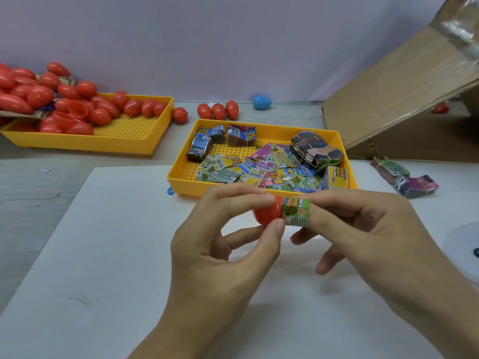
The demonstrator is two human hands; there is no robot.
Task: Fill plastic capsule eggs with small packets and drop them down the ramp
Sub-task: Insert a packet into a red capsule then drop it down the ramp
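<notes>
**Two hands, one red half-shell, one green packet**

The left hand pinches a red capsule half between thumb and forefinger, its fingers narrow around it. The right hand presses a folded green packet against the shell's open side, fingers closed on the packet. Both are held above a white board lying on the table.

Behind them are two yellow trays. The nearer tray holds loose packets, too many and too overlapped to count, plus several banded bundles. The far tray carries a heap of red eggs, spilling past the left edge of view; at least two open halves lie among them. On the table between the trays stand four red eggs and one blue egg. Two more bundles lie right of the near tray.

A cardboard ramp slopes up to the right, cut off by the frame; a red egg shows partly beneath it. A small blue thing peeks beside the near tray, unclear.
</notes>
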